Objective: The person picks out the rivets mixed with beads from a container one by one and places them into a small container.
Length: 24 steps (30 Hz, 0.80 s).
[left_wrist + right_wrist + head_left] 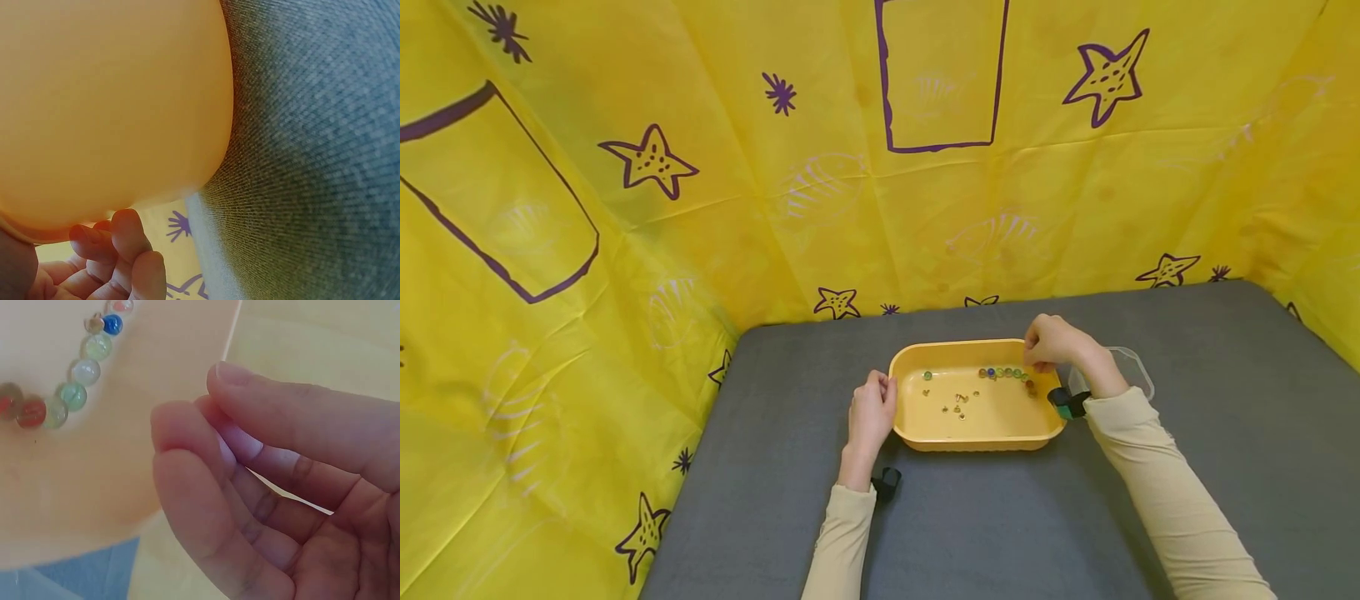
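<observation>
A shallow yellow tray (1007, 419) lies on the table. My left hand (871, 414) grips its left rim; in the left wrist view the fingers (131, 234) curl beneath the edge. Several glass marbles (1008, 373) form a bent row by the far right corner, with a blue marble (113, 324) among them. One green marble (928, 376) sits apart at the far left. Small gold pieces (957, 409), perhaps tacks, are scattered around the middle. Over the far right corner is my right hand (1063, 343), fingers curled and thumb near the index finger. Anything between its fingertips is hidden.
A clear plastic container (1138, 371) stands just right of the tray, partly behind my right wrist. Yellow patterned cloth (925, 233) rises behind the grey table (775, 433) and along its left side. Each wrist carries a black camera mount (887, 483).
</observation>
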### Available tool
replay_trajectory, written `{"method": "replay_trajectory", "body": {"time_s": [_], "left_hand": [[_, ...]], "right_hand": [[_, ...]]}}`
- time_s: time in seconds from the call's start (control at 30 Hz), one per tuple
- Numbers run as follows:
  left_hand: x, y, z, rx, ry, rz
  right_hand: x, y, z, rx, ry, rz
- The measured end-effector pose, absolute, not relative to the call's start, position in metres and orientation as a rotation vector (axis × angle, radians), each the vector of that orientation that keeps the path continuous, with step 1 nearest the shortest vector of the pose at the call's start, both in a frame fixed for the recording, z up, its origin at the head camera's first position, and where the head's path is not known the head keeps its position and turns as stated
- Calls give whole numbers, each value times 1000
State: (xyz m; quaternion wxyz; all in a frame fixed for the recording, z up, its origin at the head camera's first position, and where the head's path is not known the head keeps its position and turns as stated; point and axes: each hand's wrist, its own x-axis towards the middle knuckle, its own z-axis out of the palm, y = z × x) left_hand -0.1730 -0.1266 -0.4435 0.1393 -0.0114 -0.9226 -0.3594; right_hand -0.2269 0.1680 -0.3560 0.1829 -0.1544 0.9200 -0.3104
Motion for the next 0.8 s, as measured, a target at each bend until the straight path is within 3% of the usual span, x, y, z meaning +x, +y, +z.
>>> {"method": "replay_trajectory", "body": {"time_s": [0.8], "left_hand": [[-173, -126, -443, -26, -2680, -1024]], "right_hand": [[-236, 143, -378, -456, 2575, -895]]}}
